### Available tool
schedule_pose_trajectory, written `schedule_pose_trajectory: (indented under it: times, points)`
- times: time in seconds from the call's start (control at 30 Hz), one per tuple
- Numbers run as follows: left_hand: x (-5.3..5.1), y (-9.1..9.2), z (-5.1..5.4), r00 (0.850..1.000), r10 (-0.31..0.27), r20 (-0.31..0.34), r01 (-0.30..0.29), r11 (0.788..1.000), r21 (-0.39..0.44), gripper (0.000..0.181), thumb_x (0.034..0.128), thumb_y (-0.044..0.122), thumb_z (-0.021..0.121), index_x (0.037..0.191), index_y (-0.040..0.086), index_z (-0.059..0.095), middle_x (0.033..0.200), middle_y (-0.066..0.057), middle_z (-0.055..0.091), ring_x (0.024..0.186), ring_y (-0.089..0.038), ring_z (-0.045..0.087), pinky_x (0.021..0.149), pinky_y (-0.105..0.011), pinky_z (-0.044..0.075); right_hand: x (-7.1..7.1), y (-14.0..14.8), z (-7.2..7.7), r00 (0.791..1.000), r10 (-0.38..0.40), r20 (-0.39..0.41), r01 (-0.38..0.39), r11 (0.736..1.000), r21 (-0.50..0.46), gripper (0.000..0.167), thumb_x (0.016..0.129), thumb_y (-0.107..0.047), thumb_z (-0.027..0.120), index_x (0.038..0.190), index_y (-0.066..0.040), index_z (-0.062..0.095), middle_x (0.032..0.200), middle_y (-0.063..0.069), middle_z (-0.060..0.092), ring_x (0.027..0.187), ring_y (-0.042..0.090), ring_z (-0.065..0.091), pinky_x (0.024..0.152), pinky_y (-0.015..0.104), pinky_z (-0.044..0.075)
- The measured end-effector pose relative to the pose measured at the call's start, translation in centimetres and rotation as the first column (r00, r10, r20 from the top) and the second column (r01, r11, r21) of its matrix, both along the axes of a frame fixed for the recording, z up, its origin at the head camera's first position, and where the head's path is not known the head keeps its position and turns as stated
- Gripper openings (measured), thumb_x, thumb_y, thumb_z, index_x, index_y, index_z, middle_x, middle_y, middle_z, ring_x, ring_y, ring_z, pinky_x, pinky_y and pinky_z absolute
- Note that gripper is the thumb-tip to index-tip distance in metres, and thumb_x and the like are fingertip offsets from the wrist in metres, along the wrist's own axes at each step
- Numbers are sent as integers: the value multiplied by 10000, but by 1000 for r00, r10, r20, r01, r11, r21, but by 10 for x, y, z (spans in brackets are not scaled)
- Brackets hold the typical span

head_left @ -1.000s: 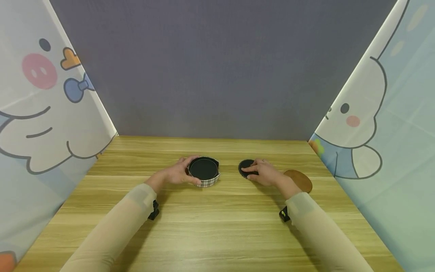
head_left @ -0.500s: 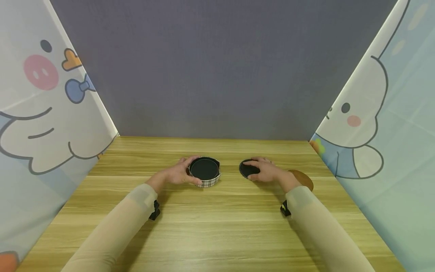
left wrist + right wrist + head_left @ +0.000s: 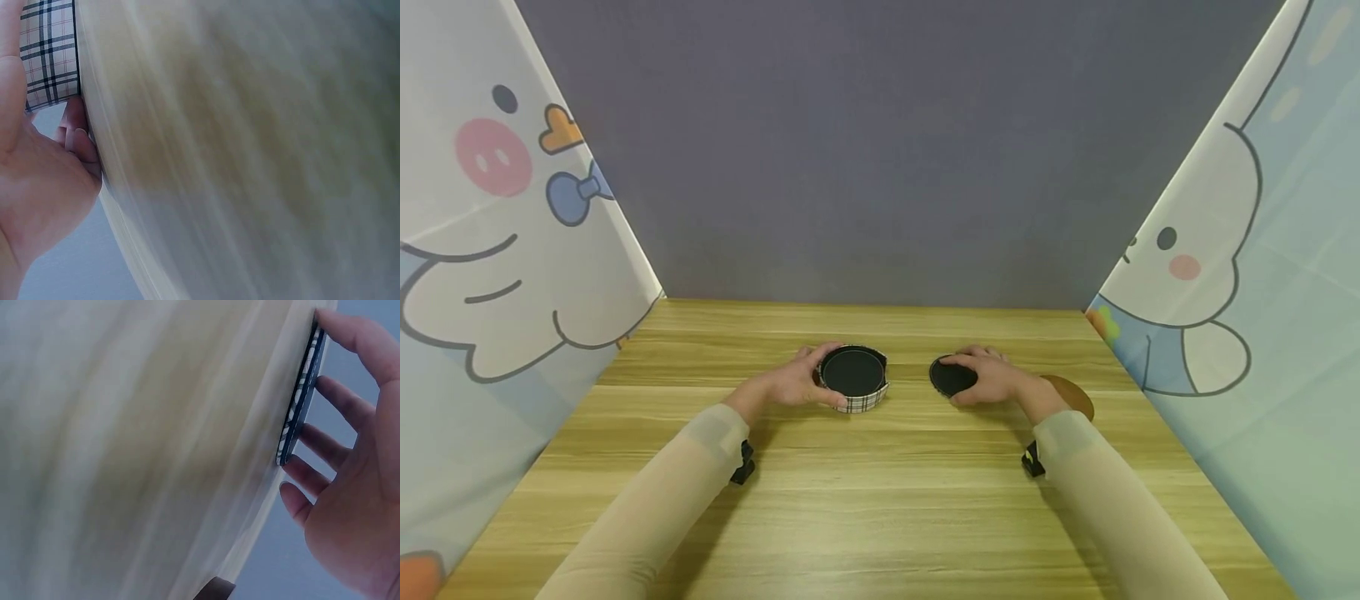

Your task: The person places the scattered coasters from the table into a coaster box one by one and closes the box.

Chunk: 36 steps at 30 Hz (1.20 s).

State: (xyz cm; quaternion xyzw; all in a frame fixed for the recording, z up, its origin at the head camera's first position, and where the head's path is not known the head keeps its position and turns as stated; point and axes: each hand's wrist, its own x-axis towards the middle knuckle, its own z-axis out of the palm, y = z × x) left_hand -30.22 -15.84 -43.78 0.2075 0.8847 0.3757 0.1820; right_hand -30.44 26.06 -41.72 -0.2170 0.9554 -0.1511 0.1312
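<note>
My left hand (image 3: 793, 382) grips a round plaid coaster holder (image 3: 865, 404) from its left side, thumb on the near wall. A black round coaster (image 3: 852, 372) lies inside it. The holder's wall has a gap on the right. In the left wrist view the plaid wall (image 3: 50, 53) shows beside my fingers. My right hand (image 3: 992, 379) spans another black coaster (image 3: 949, 379) on the table, thumb at its near edge and index finger at the far one. In the right wrist view this coaster (image 3: 301, 394) shows a patterned edge, with several fingertips against its rim.
A brown flat disc (image 3: 1075, 396) lies right of my right hand, partly hidden by the forearm. The wood-grain table (image 3: 880, 500) meets a grey back panel (image 3: 880, 167). Cartoon-printed cloth stands at the left (image 3: 512, 250) and right (image 3: 1210, 250).
My right hand's fingers have moved from the top of the coaster to its edges, with thumb and index finger spread wider. The left hand and holder stay in place.
</note>
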Motion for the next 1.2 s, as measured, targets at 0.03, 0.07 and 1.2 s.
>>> schedule_pose_trajectory:
  times: [0.03, 0.07, 1.2]
  points:
    - [0, 0, 0, 1000, 0, -3, 0, 1000, 3, 1186, 842, 537, 952, 1752, 330, 221, 1616, -286, 277, 1417, -499, 408, 1204, -730, 332, 0, 0, 0, 1000, -4, 5, 4, 1000, -3, 841, 919, -501, 817, 1664, -270, 502, 1734, 223, 350, 1545, 521, 322, 1194, 760, 273]
    - [0, 1, 1, 1000, -1, -4, 1, 1000, 6, 1178, 846, 528, 951, 1752, 325, 225, 1613, -288, 280, 1419, -504, 406, 1203, -734, 330, 0, 0, 0, 1000, -6, 7, 7, 1000, -5, 850, 909, -497, 823, 1664, -275, 501, 1730, 224, 352, 1538, 518, 328, 1191, 755, 282]
    - [2, 1, 3, 1000, 5, 5, -5, 1000, 24, 1203, 832, 524, 961, 1755, 335, 212, 1640, -292, 256, 1429, -506, 404, 1207, -745, 323, 8, -50, 8, 964, 8, -267, -82, 960, -267, 833, 832, -513, 890, 1585, -302, 601, 1505, 109, 483, 1382, 363, 418, 1116, 612, 356]
